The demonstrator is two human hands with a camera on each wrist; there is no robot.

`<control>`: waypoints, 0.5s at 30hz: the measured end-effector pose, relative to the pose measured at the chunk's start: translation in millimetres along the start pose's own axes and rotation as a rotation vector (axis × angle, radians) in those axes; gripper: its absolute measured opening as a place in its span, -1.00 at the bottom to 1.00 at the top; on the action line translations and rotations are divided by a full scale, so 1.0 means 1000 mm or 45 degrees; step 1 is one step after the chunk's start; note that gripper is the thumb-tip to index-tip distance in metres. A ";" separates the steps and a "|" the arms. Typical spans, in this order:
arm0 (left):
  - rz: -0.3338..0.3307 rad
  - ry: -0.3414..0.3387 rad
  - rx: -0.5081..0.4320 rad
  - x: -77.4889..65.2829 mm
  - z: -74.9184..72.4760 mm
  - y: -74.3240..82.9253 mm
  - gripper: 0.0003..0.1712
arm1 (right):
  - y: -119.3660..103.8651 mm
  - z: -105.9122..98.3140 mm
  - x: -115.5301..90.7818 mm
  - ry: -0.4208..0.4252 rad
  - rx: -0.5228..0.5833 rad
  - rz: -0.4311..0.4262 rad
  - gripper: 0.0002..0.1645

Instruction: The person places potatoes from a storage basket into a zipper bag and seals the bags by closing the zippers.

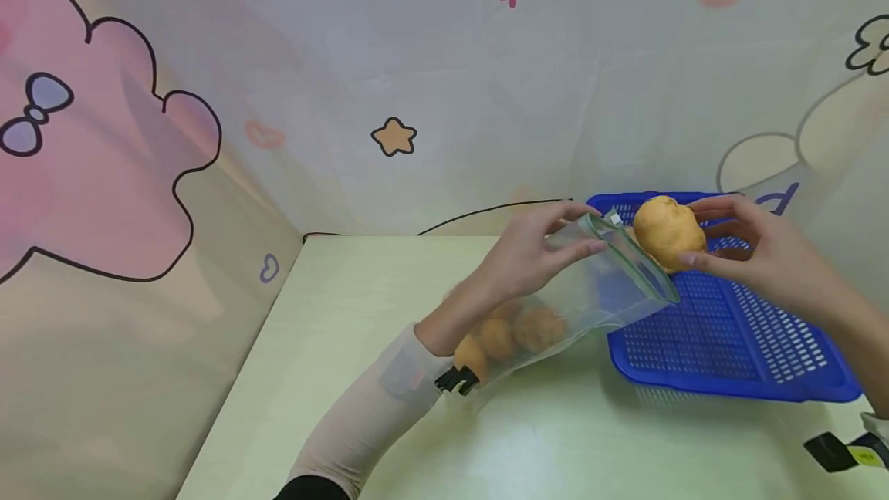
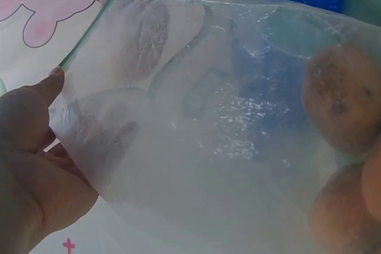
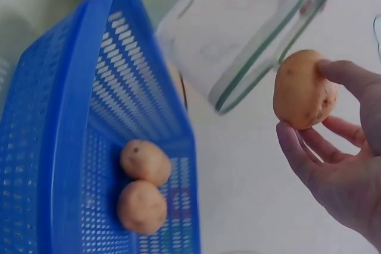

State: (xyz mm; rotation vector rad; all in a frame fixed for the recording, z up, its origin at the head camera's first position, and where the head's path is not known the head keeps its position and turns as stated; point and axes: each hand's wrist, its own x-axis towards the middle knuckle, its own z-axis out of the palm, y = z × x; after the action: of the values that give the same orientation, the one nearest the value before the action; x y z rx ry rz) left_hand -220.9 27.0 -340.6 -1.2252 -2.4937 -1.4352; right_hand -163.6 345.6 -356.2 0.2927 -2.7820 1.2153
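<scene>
My left hand [image 1: 531, 257] pinches the green-edged mouth of a clear zip bag [image 1: 586, 284], fingers at the rim and thumb on its near side. Several potatoes [image 1: 538, 328] lie at the bag's lower end; in the left wrist view potatoes [image 2: 342, 99] show hazily through the plastic. My right hand [image 1: 757, 241] holds one potato [image 1: 668, 231] between thumb and fingers, right at the bag's mouth. From the right wrist, that potato [image 3: 303, 90] appears beside the bag's parted green zip edges [image 3: 268, 57].
Beneath the right hand stands a blue plastic basket [image 1: 694, 330] with perforated walls. Two potatoes [image 3: 143, 182] sit inside it in the right wrist view. A pale green table [image 1: 333, 307] carries everything, and a printed curtain [image 1: 444, 60] hangs behind.
</scene>
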 end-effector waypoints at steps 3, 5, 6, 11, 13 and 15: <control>0.001 -0.002 -0.004 0.000 -0.001 0.000 -0.55 | -0.013 0.002 -0.004 -0.029 -0.009 -0.057 -0.20; -0.001 -0.002 0.001 0.000 -0.001 0.001 -0.55 | -0.019 0.005 -0.006 -0.050 -0.011 -0.076 -0.21; -0.005 -0.002 0.003 0.000 -0.001 0.001 -0.54 | -0.021 0.006 -0.006 -0.057 -0.009 -0.082 -0.22; -0.013 -0.008 0.002 0.000 -0.001 0.001 -0.53 | -0.021 0.010 -0.006 -0.093 0.026 -0.123 -0.23; -0.009 -0.002 -0.001 0.000 -0.001 0.000 -0.54 | -0.019 0.012 -0.005 -0.104 0.033 -0.143 -0.24; -0.008 0.008 -0.002 0.000 -0.001 0.000 -0.55 | -0.019 0.015 -0.004 -0.106 0.036 -0.149 -0.25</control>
State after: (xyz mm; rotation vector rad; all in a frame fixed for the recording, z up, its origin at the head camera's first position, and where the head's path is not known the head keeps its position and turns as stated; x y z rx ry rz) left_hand -221.1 26.5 -340.4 -1.2121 -2.4947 -1.4405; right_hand -155.8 322.9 -353.1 0.5120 -2.7732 1.2433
